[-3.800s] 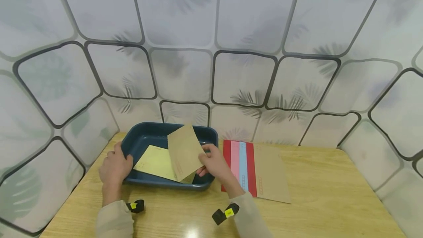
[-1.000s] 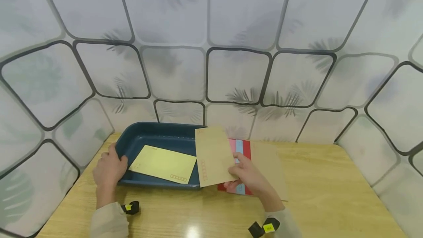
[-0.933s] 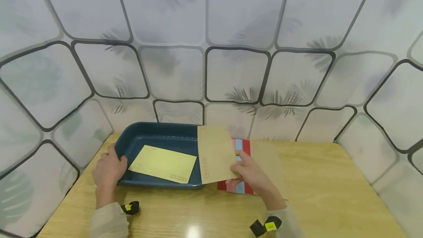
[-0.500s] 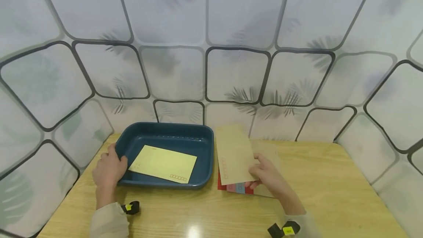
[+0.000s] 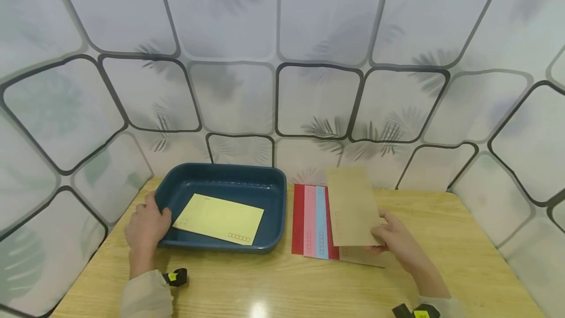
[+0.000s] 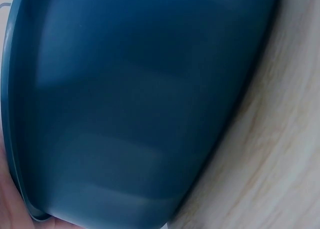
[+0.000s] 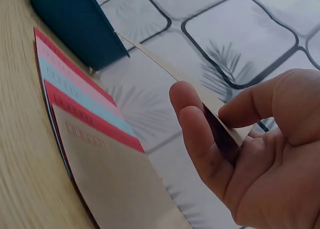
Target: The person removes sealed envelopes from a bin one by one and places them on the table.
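My left hand (image 5: pixel 147 224) grips the left rim of a dark blue plastic tray (image 5: pixel 229 173); the left wrist view shows the tray's outer wall (image 6: pixel 130 109) close up. A pale yellow envelope (image 5: pixel 219 218) lies slanted inside the tray. Between thumb and fingers my right hand (image 5: pixel 397 237) pinches a tan kraft envelope (image 5: pixel 353 205) by its lower right edge. That envelope is raised over a fanned row of envelopes: red (image 5: pixel 298 220), pink (image 5: pixel 310 220), light blue (image 5: pixel 321 220), a second red, and a tan one (image 7: pixel 120 174) at the right end, partly hidden behind it.
All of this stands on a light wood-grain table (image 5: pixel 441 259). Behind it hangs a pale curtain (image 5: pixel 318 97) with dark outlined shapes and leaf prints, close to the table's back edge. A black camera (image 5: pixel 178 277) is strapped at the left wrist.
My right hand has carried the tan envelope out of the tray and rightward across the fanned row, uncovering the red, pink and light blue envelopes. My left hand has stayed on the tray's rim.
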{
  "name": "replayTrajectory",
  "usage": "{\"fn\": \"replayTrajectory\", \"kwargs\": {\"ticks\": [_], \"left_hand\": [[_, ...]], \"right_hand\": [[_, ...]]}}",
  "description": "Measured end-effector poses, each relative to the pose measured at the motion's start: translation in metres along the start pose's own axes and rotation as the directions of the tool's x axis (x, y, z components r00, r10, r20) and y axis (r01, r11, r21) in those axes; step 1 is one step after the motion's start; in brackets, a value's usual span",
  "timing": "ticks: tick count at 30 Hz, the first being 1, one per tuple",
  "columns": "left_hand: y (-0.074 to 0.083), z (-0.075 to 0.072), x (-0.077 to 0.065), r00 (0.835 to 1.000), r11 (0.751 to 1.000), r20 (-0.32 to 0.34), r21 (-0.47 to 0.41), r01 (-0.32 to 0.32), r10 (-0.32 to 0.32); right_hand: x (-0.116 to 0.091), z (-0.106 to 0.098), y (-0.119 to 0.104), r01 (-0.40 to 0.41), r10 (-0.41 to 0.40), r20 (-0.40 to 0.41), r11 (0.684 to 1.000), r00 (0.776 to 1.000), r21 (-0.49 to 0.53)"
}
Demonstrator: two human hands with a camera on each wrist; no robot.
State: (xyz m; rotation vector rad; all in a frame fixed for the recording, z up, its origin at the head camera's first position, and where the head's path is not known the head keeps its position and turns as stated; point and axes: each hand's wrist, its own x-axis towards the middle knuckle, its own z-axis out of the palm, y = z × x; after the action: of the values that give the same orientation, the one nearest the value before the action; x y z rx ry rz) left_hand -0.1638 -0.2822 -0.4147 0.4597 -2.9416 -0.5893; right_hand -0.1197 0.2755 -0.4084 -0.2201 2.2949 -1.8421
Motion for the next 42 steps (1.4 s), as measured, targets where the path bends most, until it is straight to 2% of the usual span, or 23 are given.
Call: {"fn": "replayTrajectory", "kwargs": {"ticks": [8, 16, 21, 24, 35, 42], "left_hand": [[-0.001, 0.000, -0.001, 1.000, 1.000, 0.005, -0.002, 0.007, -0.007], [-0.001, 0.001, -0.001, 1.000, 1.000, -0.004, -0.006, 0.001, -0.001], [-0.001, 0.001, -0.001, 1.000, 1.000, -0.002, -0.005, 0.001, -0.001], [-0.001, 0.001, 0.000, 1.000, 1.000, 0.003, -0.005, 0.004, -0.004], [-0.001, 0.001, 0.000, 1.000, 1.000, 0.020, -0.004, 0.013, -0.013], [0.000, 0.000, 0.000, 1.000, 1.000, 0.014, -0.001, 0.009, -0.009]], "right_hand": [[-0.014, -0.019, 0.005, -0.039, 0.039, -0.006, 0.999, 0.999, -0.011], [-0.025, -0.033, 0.017, -0.085, 0.086, 0.048, 0.996, 0.995, -0.018], [-0.027, -0.041, 0.023, -0.072, 0.073, 0.055, 0.997, 0.996, -0.029], [-0.027, -0.041, 0.025, -0.068, 0.070, 0.050, 0.997, 0.996, -0.039], [-0.022, -0.033, 0.038, -0.149, 0.152, 0.029, 0.986, 0.988, -0.071], [-0.021, -0.031, 0.043, -0.160, 0.162, 0.030, 0.986, 0.986, -0.052]]}}
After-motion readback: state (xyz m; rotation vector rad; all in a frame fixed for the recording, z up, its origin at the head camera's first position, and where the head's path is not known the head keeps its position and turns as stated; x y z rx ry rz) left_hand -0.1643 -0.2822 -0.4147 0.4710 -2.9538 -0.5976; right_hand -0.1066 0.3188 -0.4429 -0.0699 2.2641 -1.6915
